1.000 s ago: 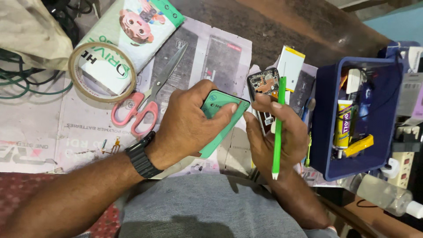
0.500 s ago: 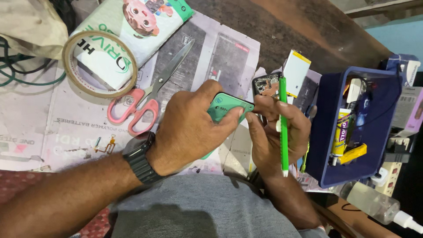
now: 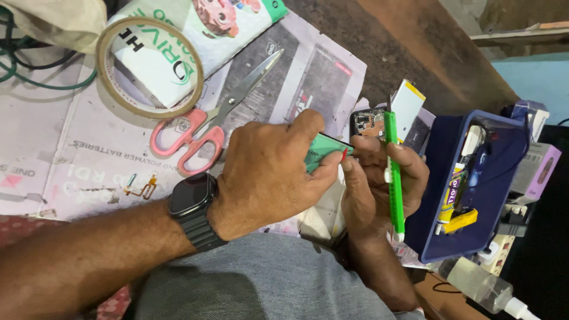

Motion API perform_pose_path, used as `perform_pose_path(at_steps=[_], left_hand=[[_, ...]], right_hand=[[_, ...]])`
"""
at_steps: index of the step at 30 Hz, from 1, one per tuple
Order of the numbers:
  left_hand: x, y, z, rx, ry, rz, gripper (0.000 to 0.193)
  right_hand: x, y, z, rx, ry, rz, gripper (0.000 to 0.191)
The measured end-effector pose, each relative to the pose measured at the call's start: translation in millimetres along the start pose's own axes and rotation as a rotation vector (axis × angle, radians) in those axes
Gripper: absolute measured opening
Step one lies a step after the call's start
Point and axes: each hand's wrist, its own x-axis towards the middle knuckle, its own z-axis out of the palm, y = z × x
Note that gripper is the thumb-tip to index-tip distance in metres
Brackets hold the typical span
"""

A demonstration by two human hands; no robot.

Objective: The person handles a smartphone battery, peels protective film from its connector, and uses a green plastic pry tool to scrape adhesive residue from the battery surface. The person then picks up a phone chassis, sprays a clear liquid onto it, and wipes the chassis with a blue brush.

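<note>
From the head camera, the left hand pinches a green phone battery beside the opened phone, which the right hand grips along with a green pen-like tool; the battery looks lifted out, not seated.

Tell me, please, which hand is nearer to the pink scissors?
Left. The left hand sits just right of the pink scissors, close beside their handles. The right hand, holding a green pen, lies farther right, beyond the left hand.
</note>
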Motion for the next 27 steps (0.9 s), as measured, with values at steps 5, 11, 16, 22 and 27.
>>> perform_pose_path(at_steps=[5,11,16,22,27], left_hand=[[1.2,-0.8,-1.6,-0.002,-0.033,-0.009,0.035],[0.7,-1.1,-0.6,-0.003,-0.01,0.007,0.034],[0.2,-3.9,-0.5,-0.013,-0.016,0.006,0.034],[-0.4,-4.3,0.0,-0.009,-0.026,-0.005,0.034],[0.0,-4.8,0.6,-0.011,-0.008,0.018,0.034]], right_hand=[[-0.5,3.3,-1.2,0.015,0.008,-0.003,0.051],[0.1,6.4,-0.8,0.017,0.006,-0.023,0.051],[0.0,6.2,-0.3,0.011,-0.01,-0.02,0.053],[-1.4,7.2,0.2,0.005,-0.002,-0.018,0.054],[-1.6,8.6,0.4,0.015,0.006,-0.018,0.051]])
